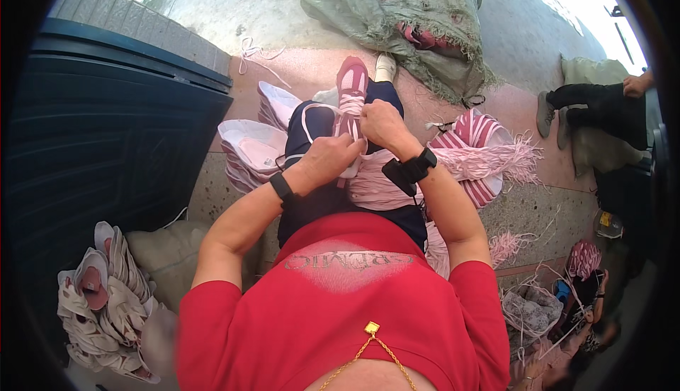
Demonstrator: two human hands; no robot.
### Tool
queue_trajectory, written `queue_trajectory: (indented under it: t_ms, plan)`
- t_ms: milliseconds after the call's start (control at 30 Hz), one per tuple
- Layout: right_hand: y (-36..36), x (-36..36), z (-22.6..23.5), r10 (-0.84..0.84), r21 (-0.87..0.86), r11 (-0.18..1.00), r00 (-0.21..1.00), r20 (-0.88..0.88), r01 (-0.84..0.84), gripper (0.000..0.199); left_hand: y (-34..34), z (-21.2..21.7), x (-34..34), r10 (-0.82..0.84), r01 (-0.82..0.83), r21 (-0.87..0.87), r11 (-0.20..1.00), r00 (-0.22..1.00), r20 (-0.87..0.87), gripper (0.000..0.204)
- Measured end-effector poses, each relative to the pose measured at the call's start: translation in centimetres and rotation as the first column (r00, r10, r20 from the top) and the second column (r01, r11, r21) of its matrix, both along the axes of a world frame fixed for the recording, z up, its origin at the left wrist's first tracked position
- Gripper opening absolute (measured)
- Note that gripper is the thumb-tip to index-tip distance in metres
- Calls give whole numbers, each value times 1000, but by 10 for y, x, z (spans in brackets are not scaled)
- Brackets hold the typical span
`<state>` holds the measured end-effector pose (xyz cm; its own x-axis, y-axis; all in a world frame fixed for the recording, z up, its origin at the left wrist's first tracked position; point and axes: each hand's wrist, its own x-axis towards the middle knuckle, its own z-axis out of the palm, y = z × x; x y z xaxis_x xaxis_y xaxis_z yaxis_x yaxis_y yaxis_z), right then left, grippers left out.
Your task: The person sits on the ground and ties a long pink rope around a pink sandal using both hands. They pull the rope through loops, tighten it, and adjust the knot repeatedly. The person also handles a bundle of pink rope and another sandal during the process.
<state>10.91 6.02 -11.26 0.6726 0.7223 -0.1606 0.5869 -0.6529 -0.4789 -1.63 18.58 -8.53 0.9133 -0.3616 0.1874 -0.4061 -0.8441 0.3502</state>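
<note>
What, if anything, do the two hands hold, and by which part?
The left hand and right hand are at the near half of the pink shoe; whether they pinch its edges or pale lace cannot be told.

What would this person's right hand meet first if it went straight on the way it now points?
Most likely the pink shoe, just up and to the left of the right hand in the picture. Depth is unclear in this view, so they may already touch.
</note>
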Motion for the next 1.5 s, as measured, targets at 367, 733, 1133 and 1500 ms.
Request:
queue_trajectory:
  t_ms: [367,733,1133,1500]
  plan:
    - [1,0,7,-119,56,988,942,-314,143,18,-2,1,3,3,-4,-36,999,1000,-5,26]
    - [-2,-7,-9,-27,433,896,985,-170,99,11,14,-1,-1,141,-153,-169,974,987,-78,30]
    - [6,-14,-3,-85,462,864,962,-259,200,14,37,-24,50,279,-353,-383,854,931,-236,34]
    - [-5,-21,-10,17,564,822,988,-152,72,21,45,-14,66,147,-298,-356,886,907,-394,42]
